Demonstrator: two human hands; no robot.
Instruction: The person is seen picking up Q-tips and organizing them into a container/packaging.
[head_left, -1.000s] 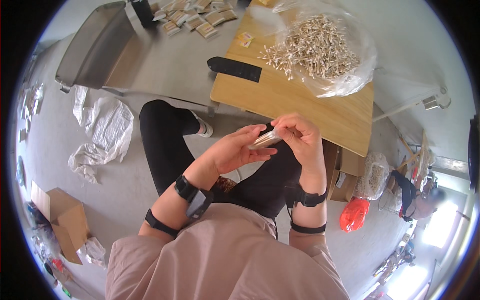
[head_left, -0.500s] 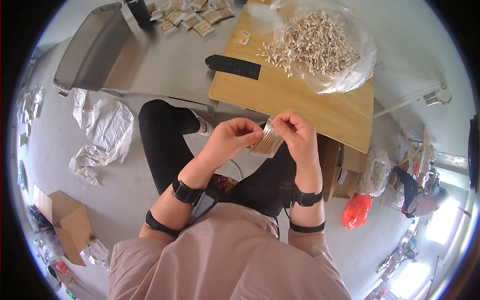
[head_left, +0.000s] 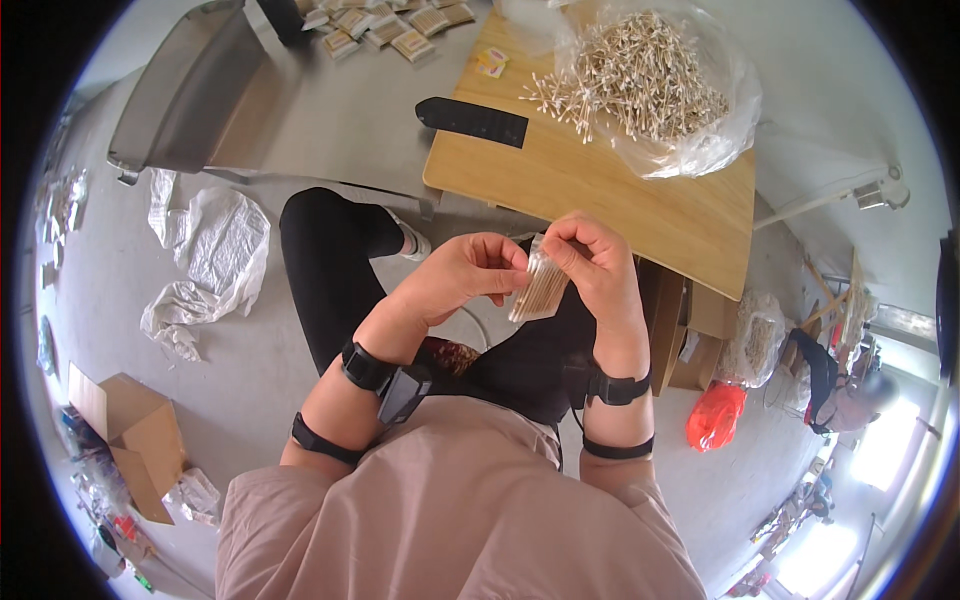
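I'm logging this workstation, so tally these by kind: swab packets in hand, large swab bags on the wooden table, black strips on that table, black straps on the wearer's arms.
Held swab packet: 1
Large swab bag: 1
Black strip: 1
Black arm straps: 4
Total: 7

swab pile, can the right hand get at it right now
Probably not while busy: the right hand has its fingers pinching the packet. Otherwise the way looks free; the swabs lie largely uncovered in their bag on the table.
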